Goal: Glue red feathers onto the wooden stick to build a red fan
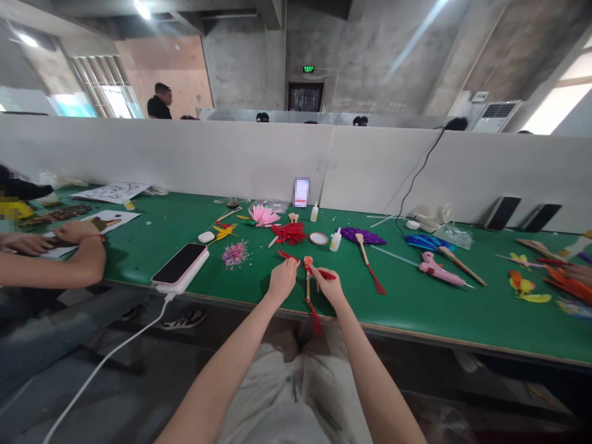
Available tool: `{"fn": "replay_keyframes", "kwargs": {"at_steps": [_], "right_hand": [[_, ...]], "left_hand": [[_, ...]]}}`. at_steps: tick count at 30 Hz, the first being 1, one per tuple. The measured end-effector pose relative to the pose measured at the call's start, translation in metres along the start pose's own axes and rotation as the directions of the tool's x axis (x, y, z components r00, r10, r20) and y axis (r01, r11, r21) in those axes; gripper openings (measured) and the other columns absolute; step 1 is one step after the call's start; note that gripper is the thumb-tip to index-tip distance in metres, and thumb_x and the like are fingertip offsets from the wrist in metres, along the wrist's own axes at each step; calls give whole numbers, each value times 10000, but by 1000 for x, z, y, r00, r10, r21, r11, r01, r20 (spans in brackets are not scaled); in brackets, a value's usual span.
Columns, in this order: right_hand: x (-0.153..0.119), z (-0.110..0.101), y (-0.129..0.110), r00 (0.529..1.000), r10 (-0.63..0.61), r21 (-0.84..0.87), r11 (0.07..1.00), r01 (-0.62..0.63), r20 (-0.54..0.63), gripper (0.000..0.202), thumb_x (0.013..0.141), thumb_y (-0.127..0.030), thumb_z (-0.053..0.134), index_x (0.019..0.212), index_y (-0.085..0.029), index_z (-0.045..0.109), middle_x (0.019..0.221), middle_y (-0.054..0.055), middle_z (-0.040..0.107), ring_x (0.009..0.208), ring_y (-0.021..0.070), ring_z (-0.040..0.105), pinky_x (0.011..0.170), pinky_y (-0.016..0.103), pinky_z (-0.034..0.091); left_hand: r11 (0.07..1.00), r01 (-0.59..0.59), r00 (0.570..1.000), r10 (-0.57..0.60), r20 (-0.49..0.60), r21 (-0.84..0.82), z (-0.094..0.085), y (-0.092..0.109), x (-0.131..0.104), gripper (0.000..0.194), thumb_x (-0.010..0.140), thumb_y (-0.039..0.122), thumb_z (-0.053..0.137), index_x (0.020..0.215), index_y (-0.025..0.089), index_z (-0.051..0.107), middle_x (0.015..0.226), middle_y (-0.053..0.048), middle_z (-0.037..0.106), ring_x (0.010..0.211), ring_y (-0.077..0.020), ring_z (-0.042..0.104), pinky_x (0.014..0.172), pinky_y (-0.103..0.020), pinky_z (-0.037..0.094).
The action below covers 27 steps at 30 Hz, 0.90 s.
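My left hand (283, 279) is closed, its fingertips pinching a red petal (287, 255) near the table's front edge. My right hand (327, 285) is closed on another red petal (326, 274), beside the head of a small wooden stick (308, 285). A red tassel (315, 320) hangs from the stick's lower end, over the table edge. Just beyond my hands lie a red petal flower (289, 233), a round white-centred lid or tape roll (319, 238) and a white glue bottle (336, 240).
A phone on a white power bank (181, 269) lies left, its cable hanging off the green table (185, 206). Pink beads (235, 254) sit nearer. To the right are a purple fan (360, 236) and a pink glue gun (441, 271). Other people's hands (81, 232) work at both sides.
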State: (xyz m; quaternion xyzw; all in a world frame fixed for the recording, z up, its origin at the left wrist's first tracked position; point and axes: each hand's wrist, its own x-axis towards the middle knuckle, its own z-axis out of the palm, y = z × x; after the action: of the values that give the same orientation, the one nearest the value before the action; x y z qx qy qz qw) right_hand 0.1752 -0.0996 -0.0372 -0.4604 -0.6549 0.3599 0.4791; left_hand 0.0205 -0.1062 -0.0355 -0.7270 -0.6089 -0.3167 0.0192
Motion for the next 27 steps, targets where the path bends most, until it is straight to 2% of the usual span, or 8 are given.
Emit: {"fn": "replay_keyframes", "kwargs": {"at_steps": [6,11,16,21,24,27], "right_hand": [[-1,2,-3,1000,-8,7,1000,8,3,454,779,-547,475,589,-178,656,324,-35,423,326,114,424,435,240,364],[-1,2,-3,1000,3,22,1000,-3,-2,462,765,-571,482,573,-183,646,320,-36,416,324,112,413,437,243,364],[-2,-1,1,996,40,70,997,-35,-74,482,782,-580,441,615,-170,631,327,-53,382,323,106,385,423,241,347],[-3,-2,3,996,54,103,994,-46,-71,449,766,-558,484,588,-170,622,344,-53,391,343,100,401,427,229,347],[-2,-1,3,996,58,118,992,-49,-74,453,767,-560,477,567,-176,611,333,-54,390,332,98,391,421,230,342],[-1,0,2,996,62,132,990,-53,-68,452,764,-557,483,546,-179,598,335,-53,395,330,96,389,419,229,340]], "left_hand": [[998,67,997,-68,-31,-10,0,1,0,199,907,303,319,795,181,430,575,-33,565,554,-155,571,477,-210,304],[983,169,980,-176,-90,-77,2,-2,3,141,898,269,339,807,188,408,521,-6,546,483,-139,557,428,-200,256],[928,311,917,-350,-192,-207,0,-15,6,170,920,256,238,844,202,380,521,23,525,458,-119,553,421,-195,287],[879,372,856,-449,-255,-298,-3,-21,6,258,925,332,201,771,218,375,504,37,490,431,-109,526,422,-205,295],[872,384,837,-467,-284,-303,-7,-26,6,292,908,373,266,691,218,384,496,27,478,452,-117,511,442,-214,291],[872,405,818,-479,-318,-273,-16,-39,8,277,854,400,404,654,209,418,539,7,499,509,-138,509,478,-229,294]]}}
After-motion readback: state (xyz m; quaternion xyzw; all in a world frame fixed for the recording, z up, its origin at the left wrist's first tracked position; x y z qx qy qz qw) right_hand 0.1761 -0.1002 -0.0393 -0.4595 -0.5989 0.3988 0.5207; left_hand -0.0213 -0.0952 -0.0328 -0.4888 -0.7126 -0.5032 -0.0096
